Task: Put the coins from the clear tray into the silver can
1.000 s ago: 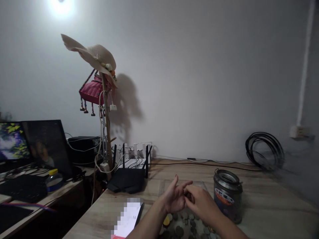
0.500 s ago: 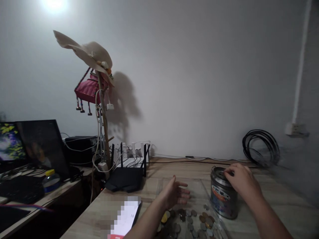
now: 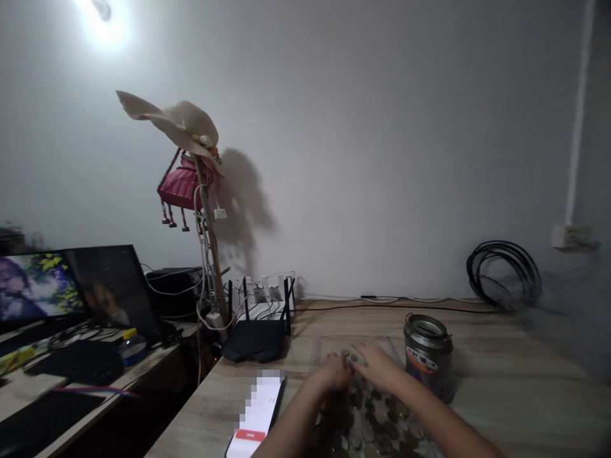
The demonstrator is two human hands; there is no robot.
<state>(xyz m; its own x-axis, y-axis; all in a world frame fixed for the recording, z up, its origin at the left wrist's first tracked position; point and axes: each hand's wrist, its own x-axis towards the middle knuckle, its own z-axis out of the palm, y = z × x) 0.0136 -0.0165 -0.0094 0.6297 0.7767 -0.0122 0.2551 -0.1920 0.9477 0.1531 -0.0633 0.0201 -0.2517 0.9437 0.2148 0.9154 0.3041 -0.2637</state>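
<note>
Coins [image 3: 367, 432] lie scattered, many overlapping, in a clear shallow plastic tray [image 3: 321, 350] on the wood-grain bench [image 3: 506, 401]. Both hands are low over the tray's far part, close together, with a couple of coins showing around the gap between them. The left hand [image 3: 338, 371] is bent downward, fingers curled in; its fingertips are hidden, so I cannot tell whether it grips a coin. The right hand [image 3: 375, 364] points toward it, fingers stretched out and thumb a little apart; blur leaves unclear whether anything is pinched there. Just right of the tray, a dark tin [image 3: 428, 362] stands upright, with a slot in its lid and an orange-and-white label. Left of the left forearm lies a phone [image 3: 260, 407] with its screen lit, and behind that sits a black router [image 3: 255, 341].
</note>
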